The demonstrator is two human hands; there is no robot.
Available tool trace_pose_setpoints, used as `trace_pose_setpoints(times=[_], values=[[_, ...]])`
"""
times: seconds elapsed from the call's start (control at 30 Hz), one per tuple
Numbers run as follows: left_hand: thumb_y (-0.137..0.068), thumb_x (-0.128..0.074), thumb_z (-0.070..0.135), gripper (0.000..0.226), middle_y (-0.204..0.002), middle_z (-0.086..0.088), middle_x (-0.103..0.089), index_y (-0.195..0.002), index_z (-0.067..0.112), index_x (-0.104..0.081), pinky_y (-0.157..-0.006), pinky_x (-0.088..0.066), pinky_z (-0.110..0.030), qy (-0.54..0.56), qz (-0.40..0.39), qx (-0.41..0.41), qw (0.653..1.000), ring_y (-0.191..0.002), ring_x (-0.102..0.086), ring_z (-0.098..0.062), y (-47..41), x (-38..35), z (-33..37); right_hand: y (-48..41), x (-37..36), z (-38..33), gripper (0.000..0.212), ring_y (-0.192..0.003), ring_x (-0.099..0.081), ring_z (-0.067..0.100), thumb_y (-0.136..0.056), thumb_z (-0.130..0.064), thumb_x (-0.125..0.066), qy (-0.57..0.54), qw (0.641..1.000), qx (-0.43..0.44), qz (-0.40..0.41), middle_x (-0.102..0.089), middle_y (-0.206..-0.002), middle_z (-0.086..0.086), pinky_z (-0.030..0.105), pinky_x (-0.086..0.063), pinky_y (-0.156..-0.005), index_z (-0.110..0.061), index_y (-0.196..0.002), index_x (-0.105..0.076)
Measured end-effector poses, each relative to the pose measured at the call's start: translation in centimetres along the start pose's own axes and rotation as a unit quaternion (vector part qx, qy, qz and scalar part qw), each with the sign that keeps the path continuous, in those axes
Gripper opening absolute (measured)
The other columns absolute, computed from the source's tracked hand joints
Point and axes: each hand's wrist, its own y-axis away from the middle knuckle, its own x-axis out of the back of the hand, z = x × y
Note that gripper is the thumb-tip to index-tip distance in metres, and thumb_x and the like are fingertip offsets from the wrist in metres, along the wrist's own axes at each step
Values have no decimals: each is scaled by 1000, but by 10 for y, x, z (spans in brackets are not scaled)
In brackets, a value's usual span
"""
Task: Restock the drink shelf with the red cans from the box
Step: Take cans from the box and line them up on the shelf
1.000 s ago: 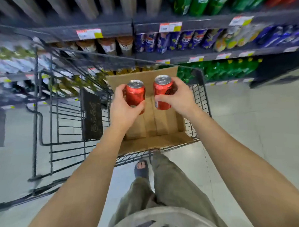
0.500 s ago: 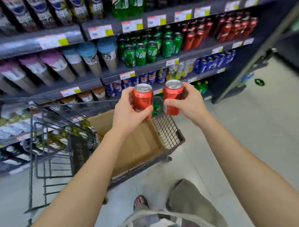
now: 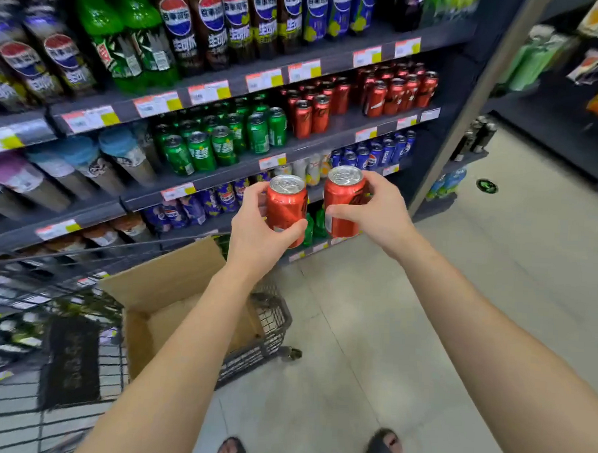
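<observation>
The black wire shopping cart (image 3: 276, 321) stands at the lower left. The open brown cardboard box (image 3: 165, 282) sits in its right end, against the wire wall. Your left hand (image 3: 256, 234) is raised above the far right corner of the box. Its fingers and thumb are curled round the first red aluminium can with a silver lid (image 3: 286, 208), which stands upright in the grip. Just beside it, with a narrow gap between, the second red aluminium can (image 3: 343, 204) is also upright and sits slightly higher. Your right hand (image 3: 382, 213) grips it from the right side, with the thumb across the front and the fingers wrapped behind. Both cans are held in the air in front of the dark grey drink shelf unit (image 3: 332, 142), level with its lower boards. On the board below the large bottles, green cans (image 3: 226, 144) occupy the middle. The stocked red cans (image 3: 392, 93) occupy the right end.
</observation>
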Motion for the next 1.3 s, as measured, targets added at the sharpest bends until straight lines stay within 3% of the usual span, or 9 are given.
trace_pose_setpoints(times=[0.17,0.27,0.47,0.6,0.67,0.77,0.87,1.03,1.3], values=[[-72,-92,35,80,-124,14,-63,-138,29,-46,-87,-43,-2,-14,33,21,999,-106,-58,11,-18,-72,37,-46,67,15,78,-102,-65,2,-59,-35,-93,13,999,31,-32,-70,-113,-14,22,-52,-90,-28,-129,-62],[-73,-92,35,81,-125,14,-62,-139,29,-45,-92,-46,-10,-15,57,38,998,-107,-60,4,-28,-101,52,-72,96,23,74,-99,-62,1,-62,-31,-93,13,997,41,-58,-67,-111,-15,17,-46,-83,-28,-128,-61],[-71,-91,37,83,-125,17,-61,-139,31,-44,-97,-49,-21,-29,82,63,994,-111,-61,2,-64,-138,56,-140,114,34,72,-102,-65,3,-61,-32,-93,5,995,41,-93,-69,-111,-16,26,-51,-90,-28,-126,-62],[-73,-90,29,76,-114,29,-58,-133,36,-45,-86,-44,-3,-26,90,82,992,-102,-55,23,-107,-159,46,-193,109,42,65,-99,-63,0,-65,-24,-92,-11,994,30,-100,-68,-107,-16,15,-45,-80,-26,-123,-62],[-74,-89,26,75,-113,29,-57,-133,36,-44,-83,-41,1,-24,85,85,992,-100,-55,24,-132,-170,39,-220,105,49,61,-94,-60,-5,-66,-22,-91,-5,994,27,-104,-64,-101,-20,12,-43,-76,-29,-118,-60],[-73,-90,29,78,-119,20,-60,-137,32,-45,-87,-41,-3,-34,86,89,992,-103,-59,12,-174,-183,33,-260,100,56,66,-93,-60,-4,-65,-19,-91,-1,994,20,-106,-64,-101,-20,17,-45,-82,-27,-123,-59],[-74,-89,23,74,-112,27,-56,-132,33,-44,-79,-38,3,-32,86,82,992,-98,-53,26,-210,-195,33,-295,96,59,70,-100,-62,6,-65,-21,-92,9,994,19,-105,-65,-109,-13,21,-46,-86,-25,-127,-59],[-76,-89,22,73,-110,30,-53,-129,36,-40,-76,-40,3,-28,86,97,991,-95,-51,29,-253,-209,30,-346,95,71,71,-93,-60,-3,-65,-23,-92,21,994,19,-108,-65,-107,-14,7,-40,-73,-22,-128,-60],[-72,-91,24,76,-114,26,-59,-129,36,-42,-83,-49,-10,-47,122,139,982,-103,-59,15,-314,-244,6,-430,79,113,76,-101,-57,5,-66,-27,-92,35,994,0,-105,-62,-111,-12,20,-42,-87,-20,-133,-56]])
